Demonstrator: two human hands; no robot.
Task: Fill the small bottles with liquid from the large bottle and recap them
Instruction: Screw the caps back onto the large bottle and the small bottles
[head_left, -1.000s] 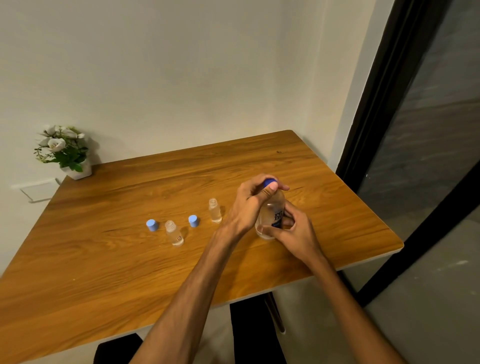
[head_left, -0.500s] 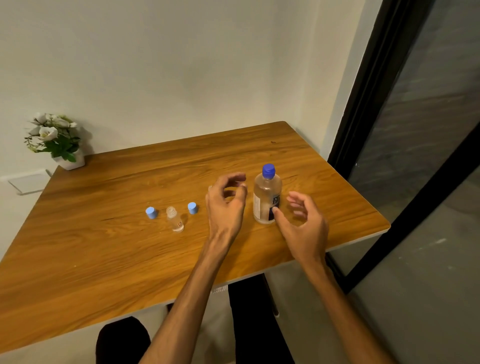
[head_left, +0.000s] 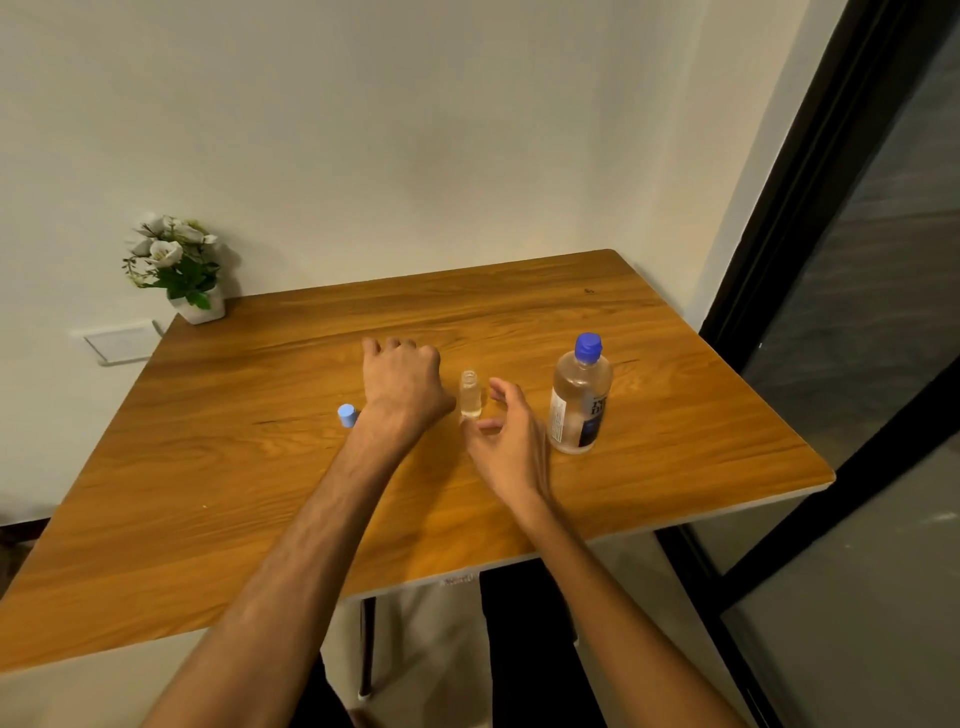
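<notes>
The large clear bottle (head_left: 579, 400) with its blue cap on stands upright on the wooden table (head_left: 675, 415), right of both hands. A small uncapped bottle (head_left: 470, 395) with liquid in it stands between my hands. My right hand (head_left: 511, 441) hovers just right of it, fingers apart and empty. My left hand (head_left: 402, 384) is just left of that bottle, palm down with fingers curled toward the table, hiding whatever lies under it. One light blue cap (head_left: 347, 415) lies beside my left wrist. The second small bottle and second cap are hidden.
A white pot of flowers (head_left: 182, 270) stands at the table's far left corner by the wall. A black-framed glass door (head_left: 831, 312) runs along the right. The table's near edge is close to my body.
Both hands let go of the large bottle and moved left. My left hand now covers the spot of the cap and small bottle; my right hand is next to the other small bottle.
</notes>
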